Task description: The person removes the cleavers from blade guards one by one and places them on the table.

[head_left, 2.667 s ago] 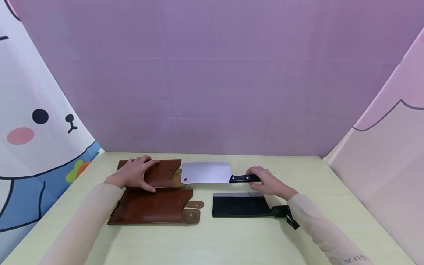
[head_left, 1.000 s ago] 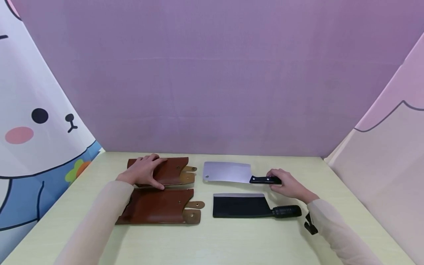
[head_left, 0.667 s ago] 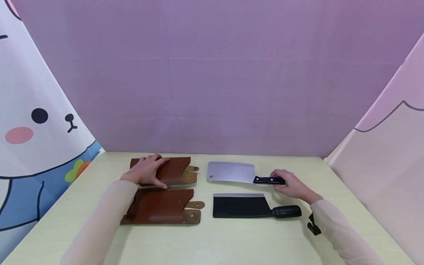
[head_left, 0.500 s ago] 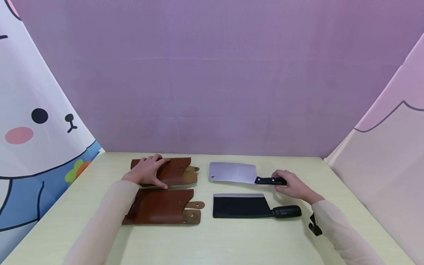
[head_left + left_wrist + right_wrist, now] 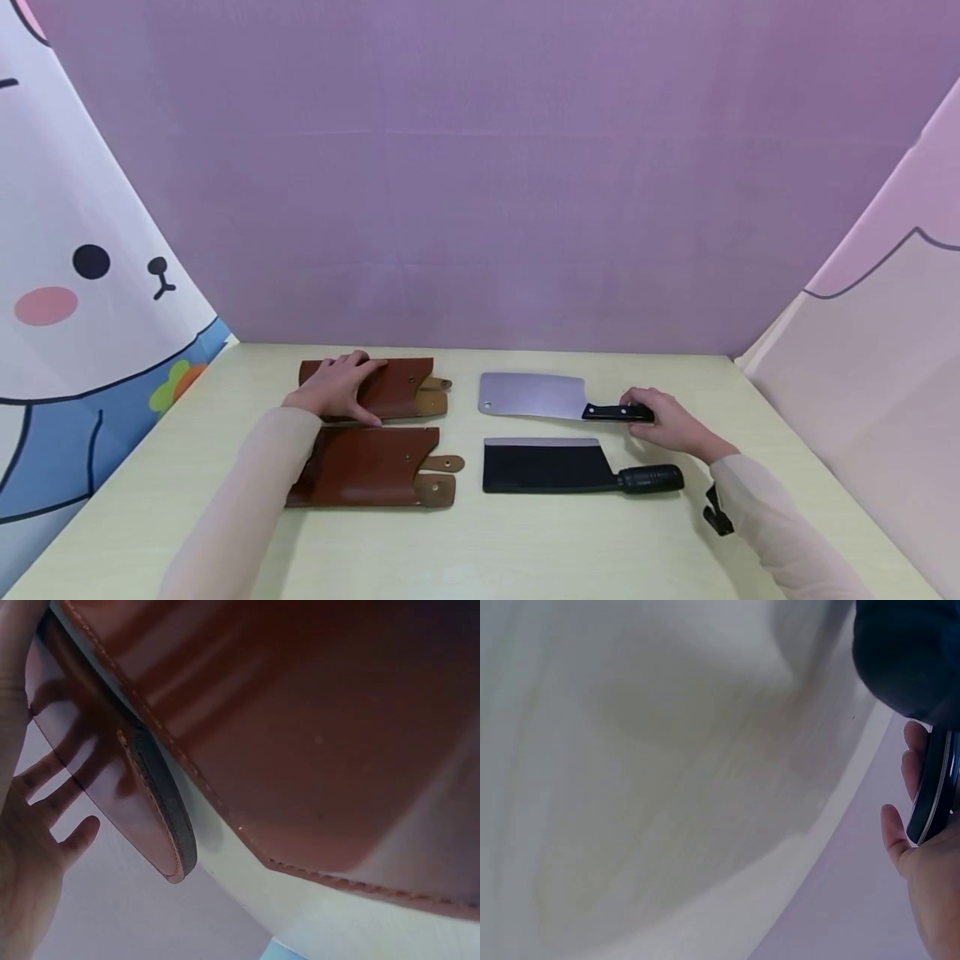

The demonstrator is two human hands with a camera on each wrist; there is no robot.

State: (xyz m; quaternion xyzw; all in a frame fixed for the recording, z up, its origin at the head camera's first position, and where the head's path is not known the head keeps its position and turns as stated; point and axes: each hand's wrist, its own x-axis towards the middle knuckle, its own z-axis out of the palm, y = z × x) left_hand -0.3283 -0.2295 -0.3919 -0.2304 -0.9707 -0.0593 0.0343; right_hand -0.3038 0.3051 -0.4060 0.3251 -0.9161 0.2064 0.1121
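My left hand [image 5: 341,390] spans the far brown leather knife sheath [image 5: 397,387], thumb at its near edge and fingers over the far side. The sheath's closed end shows beside that hand in the left wrist view. At the right, my right hand [image 5: 670,423] holds a silver cleaver [image 5: 532,395] by the end of its black riveted handle [image 5: 932,787]. The blade points left, a gap apart from the sheath's mouth. Nearer me lie a second, larger brown sheath [image 5: 367,467] and a black-coated cleaver [image 5: 547,467] with a ribbed black handle [image 5: 651,478].
Everything is on a pale wooden table [image 5: 480,550]. A purple cloth backdrop [image 5: 480,208] rises behind its far edge. Cartoon-printed cloth [image 5: 90,350] hangs at the left. A black strap [image 5: 717,510] hangs from my right wrist.
The silver cleaver, its tip at the far sheath's mouth at first, has moved right, away from it. The far sheath has slid slightly right under my left hand. The near sheath and black cleaver stay put.
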